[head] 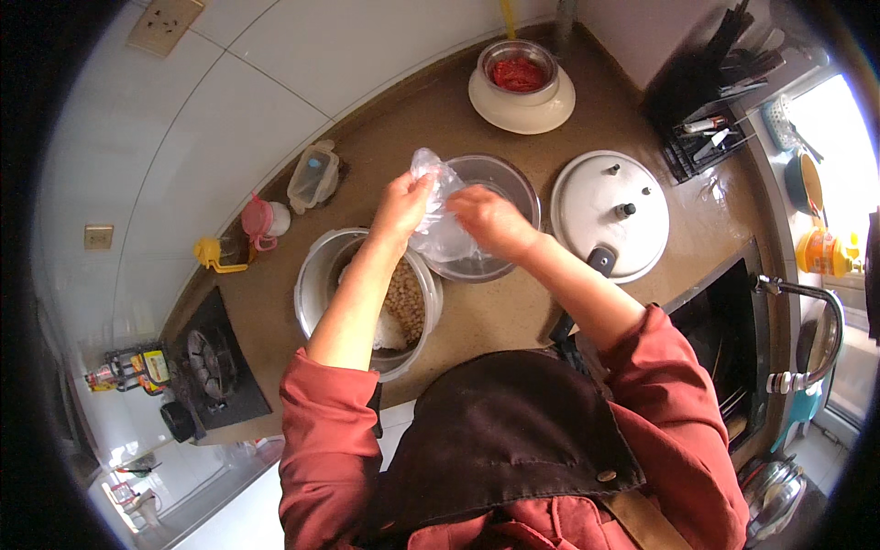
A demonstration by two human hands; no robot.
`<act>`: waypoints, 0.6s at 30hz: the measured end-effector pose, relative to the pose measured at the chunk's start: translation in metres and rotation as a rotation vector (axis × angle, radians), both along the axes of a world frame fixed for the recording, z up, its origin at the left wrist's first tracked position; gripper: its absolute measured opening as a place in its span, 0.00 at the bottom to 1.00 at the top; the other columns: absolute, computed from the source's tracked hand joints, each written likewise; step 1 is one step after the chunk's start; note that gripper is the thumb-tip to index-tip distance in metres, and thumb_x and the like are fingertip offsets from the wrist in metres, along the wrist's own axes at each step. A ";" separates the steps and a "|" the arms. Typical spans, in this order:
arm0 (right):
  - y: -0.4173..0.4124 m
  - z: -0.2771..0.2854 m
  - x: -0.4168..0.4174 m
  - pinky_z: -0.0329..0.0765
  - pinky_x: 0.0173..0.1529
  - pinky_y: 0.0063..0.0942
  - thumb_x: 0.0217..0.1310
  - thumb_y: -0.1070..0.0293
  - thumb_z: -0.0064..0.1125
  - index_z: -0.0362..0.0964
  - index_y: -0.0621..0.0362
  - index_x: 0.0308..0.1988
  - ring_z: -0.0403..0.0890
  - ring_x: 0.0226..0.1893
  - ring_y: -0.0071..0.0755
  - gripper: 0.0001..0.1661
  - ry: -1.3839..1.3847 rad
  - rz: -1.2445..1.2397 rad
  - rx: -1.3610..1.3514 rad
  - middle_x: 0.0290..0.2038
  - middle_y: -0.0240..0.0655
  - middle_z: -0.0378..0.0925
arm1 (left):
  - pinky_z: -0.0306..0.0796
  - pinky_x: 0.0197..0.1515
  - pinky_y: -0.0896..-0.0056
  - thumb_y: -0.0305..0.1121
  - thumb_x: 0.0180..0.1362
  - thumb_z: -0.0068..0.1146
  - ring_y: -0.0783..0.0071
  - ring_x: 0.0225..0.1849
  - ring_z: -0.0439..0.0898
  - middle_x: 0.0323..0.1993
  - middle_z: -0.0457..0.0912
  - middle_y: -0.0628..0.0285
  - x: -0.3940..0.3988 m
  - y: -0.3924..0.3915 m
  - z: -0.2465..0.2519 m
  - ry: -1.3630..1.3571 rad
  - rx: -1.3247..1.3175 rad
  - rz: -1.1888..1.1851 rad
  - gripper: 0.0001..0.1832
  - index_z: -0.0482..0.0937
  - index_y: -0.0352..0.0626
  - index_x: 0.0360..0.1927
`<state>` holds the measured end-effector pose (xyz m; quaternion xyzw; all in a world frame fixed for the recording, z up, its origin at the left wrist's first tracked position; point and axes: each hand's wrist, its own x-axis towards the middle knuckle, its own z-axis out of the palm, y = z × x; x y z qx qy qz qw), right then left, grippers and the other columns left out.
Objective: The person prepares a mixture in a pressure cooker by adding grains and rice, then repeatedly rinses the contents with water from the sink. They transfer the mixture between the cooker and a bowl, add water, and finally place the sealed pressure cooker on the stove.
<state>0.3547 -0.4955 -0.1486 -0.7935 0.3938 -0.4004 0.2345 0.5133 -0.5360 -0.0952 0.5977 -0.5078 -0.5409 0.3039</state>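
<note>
My left hand (404,206) grips the gathered upper part of a clear plastic bag (440,230). My right hand (491,220) is at the bag's right side with its fingers bent; blur hides whether they pinch the plastic. Beneath the bag stands a clear, round bowl (529,206), partly covered by it and by my right hand. A silvery pressure cooker pot (313,282) is under my left forearm. Inside lie light brown beans (405,299) and a white, grainy food (390,332), partly hidden by that arm. The cooker's lid (584,206) rests on the counter at the right.
Behind the bowl, a steel bowl of red food (519,74) sits on a cream base (522,117). A lidded container (315,175), pink-lidded jar (258,220) and yellow-topped jar (216,254) line the wall. A gas stove (213,364) is left, a knife rack (708,137) and sink (722,330) right.
</note>
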 end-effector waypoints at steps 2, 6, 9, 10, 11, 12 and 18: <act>0.000 -0.026 0.008 0.67 0.47 0.37 0.46 0.71 0.51 0.72 0.55 0.35 0.70 0.46 0.37 0.11 0.451 0.055 0.052 0.41 0.35 0.71 | 0.65 0.32 0.82 0.37 0.58 0.48 0.86 0.29 0.70 0.28 0.76 0.70 -0.003 0.000 0.001 0.001 -0.006 -0.043 0.13 0.77 0.39 0.38; 0.003 -0.025 0.003 0.65 0.47 0.38 0.45 0.67 0.53 0.72 0.53 0.37 0.70 0.47 0.33 0.14 0.903 0.094 0.059 0.41 0.32 0.72 | 0.63 0.29 0.82 0.36 0.58 0.47 0.86 0.26 0.67 0.26 0.74 0.72 0.017 -0.004 -0.005 0.002 -0.079 -0.039 0.13 0.77 0.38 0.40; 0.005 -0.023 -0.015 0.65 0.46 0.39 0.44 0.65 0.53 0.73 0.52 0.38 0.70 0.46 0.32 0.15 0.811 -0.017 0.073 0.40 0.32 0.72 | 0.59 0.24 0.82 0.39 0.58 0.48 0.88 0.21 0.63 0.20 0.70 0.76 0.029 0.000 0.001 -0.032 -0.049 0.005 0.14 0.77 0.39 0.37; 0.004 -0.021 -0.016 0.67 0.44 0.39 0.45 0.67 0.52 0.72 0.53 0.37 0.71 0.44 0.36 0.14 0.832 -0.015 0.155 0.39 0.34 0.73 | 0.59 0.24 0.82 0.40 0.58 0.48 0.88 0.21 0.63 0.19 0.69 0.76 0.025 0.001 0.004 -0.055 -0.031 0.017 0.15 0.78 0.39 0.37; 0.003 -0.018 -0.012 0.68 0.43 0.38 0.45 0.68 0.52 0.71 0.54 0.36 0.71 0.44 0.37 0.13 0.636 -0.083 0.156 0.38 0.35 0.73 | 0.58 0.23 0.82 0.40 0.58 0.48 0.88 0.21 0.62 0.19 0.68 0.77 0.022 0.001 0.004 -0.077 -0.012 0.029 0.15 0.78 0.39 0.36; 0.005 -0.007 -0.003 0.68 0.42 0.38 0.46 0.69 0.52 0.71 0.55 0.36 0.71 0.43 0.39 0.12 0.439 -0.150 0.162 0.38 0.36 0.73 | 0.58 0.24 0.82 0.41 0.58 0.48 0.88 0.21 0.62 0.19 0.69 0.76 0.020 0.001 0.001 -0.074 -0.028 0.010 0.15 0.78 0.39 0.35; 0.004 -0.032 0.016 0.68 0.45 0.39 0.45 0.72 0.50 0.71 0.56 0.31 0.72 0.42 0.38 0.08 0.687 -0.029 0.122 0.35 0.34 0.73 | 0.59 0.22 0.83 0.41 0.57 0.47 0.87 0.22 0.64 0.20 0.71 0.73 -0.006 0.002 0.024 0.147 0.031 0.042 0.15 0.79 0.40 0.37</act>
